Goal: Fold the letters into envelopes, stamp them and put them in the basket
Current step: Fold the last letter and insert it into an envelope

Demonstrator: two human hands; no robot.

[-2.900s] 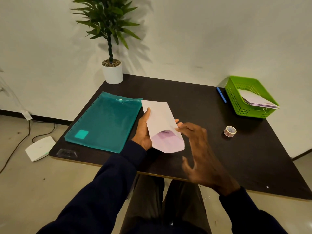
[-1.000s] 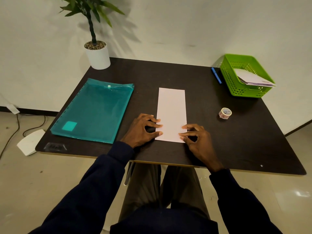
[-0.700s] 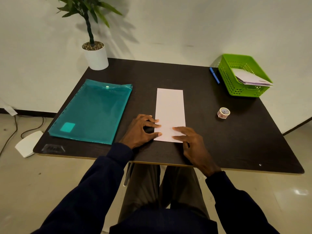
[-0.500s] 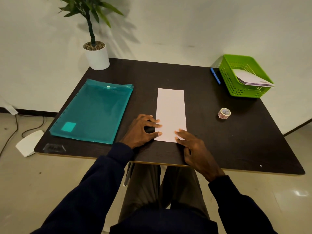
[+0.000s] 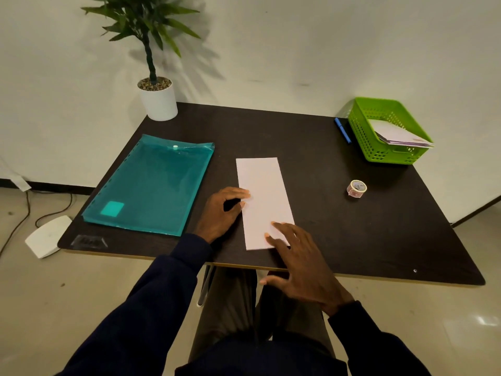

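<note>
In the head view, the pale envelope (image 5: 264, 202) lay flat and lengthwise at the centre of the dark table (image 5: 366, 240), its near short edge close to the table's front edge. The left hand (image 5: 218, 213) sat at its left side, fingers arched and gripping nothing, with two fingertips (image 5: 247, 193) resting on the long left edge around mid-length. The right hand (image 5: 301, 263) came in from the lower middle of the frame, fingers spread and fairly straight, holding nothing. Its fingertips (image 5: 276, 225) lay over the envelope's lower right corner, though whether they pressed or merely skimmed the paper was hard to tell.

The envelope looked thin, light and limp, likely to slide on the smooth tabletop and to crease if bent sharply. It would best be pinned with flat fingers, or lifted by a long edge near a corner.

The small stamp roll (image 5: 356, 188) stood well apart at the right. The green basket (image 5: 364, 143), already holding papers, sat at the upper right.
</note>
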